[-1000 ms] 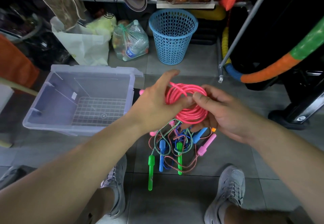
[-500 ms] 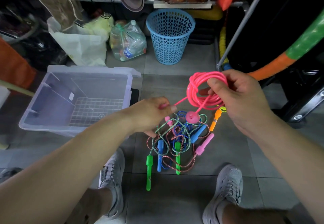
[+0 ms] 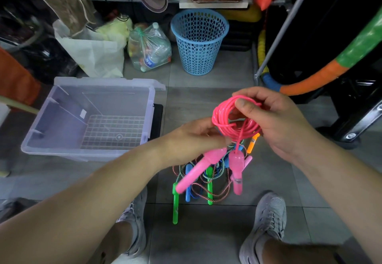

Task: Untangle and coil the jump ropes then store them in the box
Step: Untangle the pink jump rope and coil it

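Note:
A pink jump rope coil is held above the floor, gripped by my right hand with the thumb over its top. Two pink handles hang from it: one slants down to the left, the other hangs straight. My left hand touches the coil's left side and holds the slanted handle near its top. Below lies a tangled pile of jump ropes with green, blue, orange and pink handles. The clear plastic box stands open on the floor to the left.
A blue mesh basket stands behind, with plastic bags to its left. A metal rack pole and an orange-green hoop are on the right. My two grey shoes flank the pile.
The coil has come down and left a little with my right hand. My left hand has moved up to the coil, and both pink handles now hang below it.

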Demonstrator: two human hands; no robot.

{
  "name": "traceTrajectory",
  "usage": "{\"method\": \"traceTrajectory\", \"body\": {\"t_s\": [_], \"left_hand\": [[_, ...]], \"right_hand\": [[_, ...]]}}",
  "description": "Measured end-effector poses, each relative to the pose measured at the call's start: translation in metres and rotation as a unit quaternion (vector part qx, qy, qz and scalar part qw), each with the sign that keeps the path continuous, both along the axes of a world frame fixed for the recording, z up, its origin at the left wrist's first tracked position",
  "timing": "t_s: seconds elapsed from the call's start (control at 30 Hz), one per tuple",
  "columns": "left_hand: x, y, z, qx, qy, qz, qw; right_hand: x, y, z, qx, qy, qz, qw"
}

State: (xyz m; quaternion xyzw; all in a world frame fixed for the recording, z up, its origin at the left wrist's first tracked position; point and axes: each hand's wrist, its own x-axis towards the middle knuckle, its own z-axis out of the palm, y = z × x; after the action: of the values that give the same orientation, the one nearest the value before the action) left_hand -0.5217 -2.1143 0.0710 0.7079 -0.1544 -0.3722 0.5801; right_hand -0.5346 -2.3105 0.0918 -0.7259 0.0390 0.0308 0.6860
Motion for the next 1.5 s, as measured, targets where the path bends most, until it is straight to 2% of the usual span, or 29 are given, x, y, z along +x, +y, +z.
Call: {"method": "traceTrajectory", "body": {"t_s": [0.1,0.33,0.5,0.6,0.7,0.77,0.97,1.13,1.3,1.37,1.5], "left_hand": [[0.001,-0.002,0.001,-0.005,0.033,0.045,0.998],[-0.002,-0.017,-0.01,-0.057,0.008,0.056,0.997],[0.002,-0.038,-0.01,-0.091,0.022,0.098,0.991],[0.005,-0.058,-0.011,-0.132,0.031,0.122,0.983],[0.002,-0.079,-0.017,-0.133,0.045,0.131,0.981],[-0.002,-0.094,-0.028,-0.127,0.063,0.139,0.98],[-0.012,-0.159,-0.075,-0.04,0.136,0.179,0.974],[-0.006,-0.227,-0.144,0.05,0.136,0.187,0.972],[0.018,-0.281,-0.227,0.068,0.179,0.179,0.965],[0.027,-0.296,-0.26,0.083,0.199,0.194,0.957],[0.045,-0.321,-0.315,0.109,0.208,0.188,0.954]], "right_hand": [[-0.001,-0.003,-0.002,-0.022,-0.001,0.005,1.0],[-0.005,-0.005,-0.002,-0.037,0.006,0.015,0.999],[-0.004,-0.009,-0.006,-0.048,0.05,-0.085,0.994],[-0.01,-0.016,-0.01,0.034,0.109,-0.13,0.985],[-0.026,-0.03,-0.013,0.123,0.196,-0.118,0.966],[-0.035,-0.045,-0.023,0.136,0.225,-0.102,0.959],[-0.042,-0.107,-0.07,0.039,0.263,-0.091,0.96],[-0.028,-0.166,-0.135,-0.061,0.27,-0.119,0.954],[-0.002,-0.214,-0.219,-0.198,0.248,-0.124,0.94],[0.009,-0.231,-0.255,-0.272,0.244,-0.13,0.922],[0.027,-0.25,-0.316,-0.29,0.252,-0.134,0.913]]}}
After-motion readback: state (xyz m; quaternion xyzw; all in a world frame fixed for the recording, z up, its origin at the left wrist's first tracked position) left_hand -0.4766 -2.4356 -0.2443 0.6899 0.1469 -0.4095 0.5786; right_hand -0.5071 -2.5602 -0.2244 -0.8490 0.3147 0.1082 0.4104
